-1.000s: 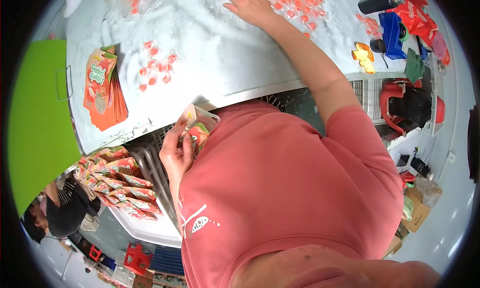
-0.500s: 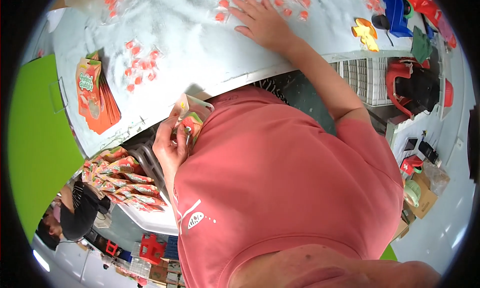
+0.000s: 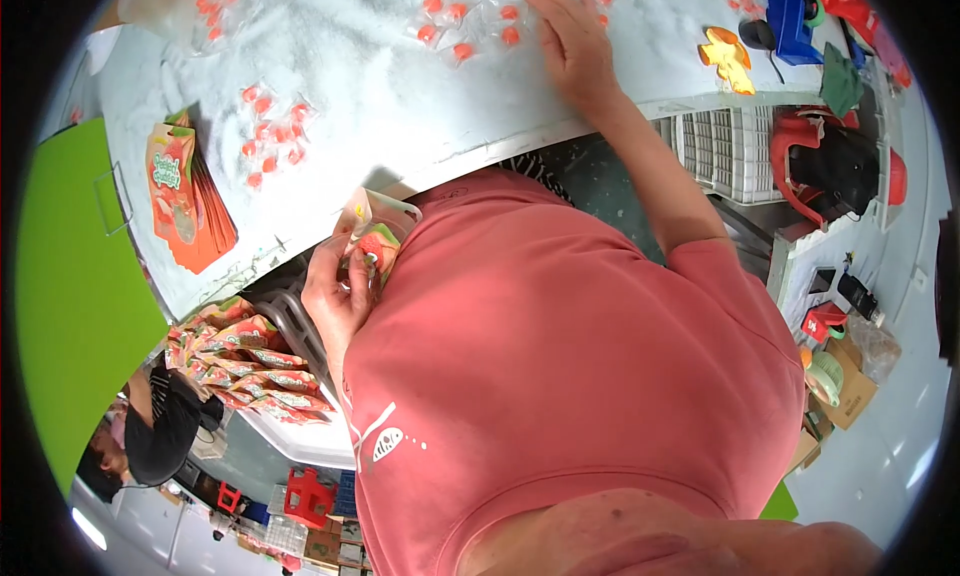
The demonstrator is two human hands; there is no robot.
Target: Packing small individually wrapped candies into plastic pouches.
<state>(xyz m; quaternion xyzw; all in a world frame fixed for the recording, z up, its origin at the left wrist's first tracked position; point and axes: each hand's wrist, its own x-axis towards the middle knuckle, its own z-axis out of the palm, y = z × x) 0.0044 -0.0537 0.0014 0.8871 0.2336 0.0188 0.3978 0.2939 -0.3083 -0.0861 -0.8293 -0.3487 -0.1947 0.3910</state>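
Note:
My left hand (image 3: 337,294) pinches an opened pouch (image 3: 386,216) with a red and green print, held upright at the table's near edge against my shirt. Stretched fingers of my right hand (image 3: 577,54) lie on the white tabletop (image 3: 400,106), palm down, among small clear packets with red pieces inside (image 3: 511,36). Part of that group is hidden under the hand. A second cluster of such packets (image 3: 278,133) lies to the left, nearer to me. Beyond it, a fanned stack of flat pouches (image 3: 190,196) rests at the table's left end.
Filled pouches (image 3: 250,361) are heaped in a white bin (image 3: 300,438) below the table's left side. More packets (image 3: 215,6) lie at the far left. At right are a yellow cut-out (image 3: 728,60), a blue holder (image 3: 790,21) and a white crate (image 3: 730,151). A co-worker (image 3: 160,431) sits at left.
My right hand has slid right across the far packets, uncovering several to its left. My left hand keeps its hold on the pouch, almost unmoved.

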